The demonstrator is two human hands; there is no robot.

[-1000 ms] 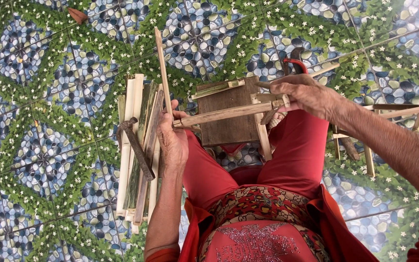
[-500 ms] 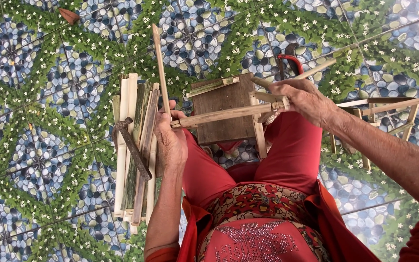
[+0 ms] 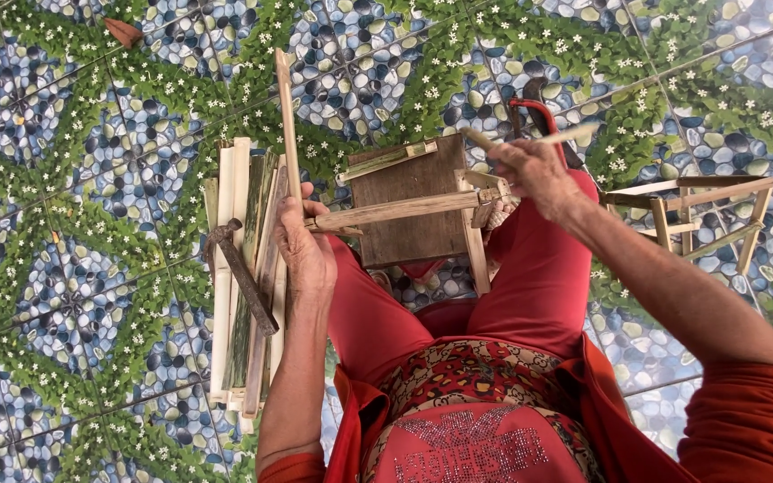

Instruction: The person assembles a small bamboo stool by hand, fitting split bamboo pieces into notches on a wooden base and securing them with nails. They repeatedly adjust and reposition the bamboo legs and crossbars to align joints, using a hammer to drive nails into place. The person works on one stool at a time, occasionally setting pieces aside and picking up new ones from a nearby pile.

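over the patterned floor of blue-pebble and green-leaf tiles (image 3: pixel 73 295), the left hand (image 3: pixel 304 255) was closed round the near end of a long pale wooden bar (image 3: pixel 395 211) that lay across a small brown wooden board (image 3: pixel 409 201). the right hand (image 3: pixel 530 174) pinched a thin light bamboo sliver (image 3: pixel 530 139) above the bar's far end — by my reading, a joining or pinning step, which would call for the bar kept steady and the sliver lined up with care. a bundle of split bamboo slats (image 3: pixel 234 268) lay just beside the left hand, a dark-headed hammer with a wooden handle (image 3: pixel 239 273) resting on it. a finished bamboo frame (image 3: pixel 700 219) stood near the right arm — well clear of the work.
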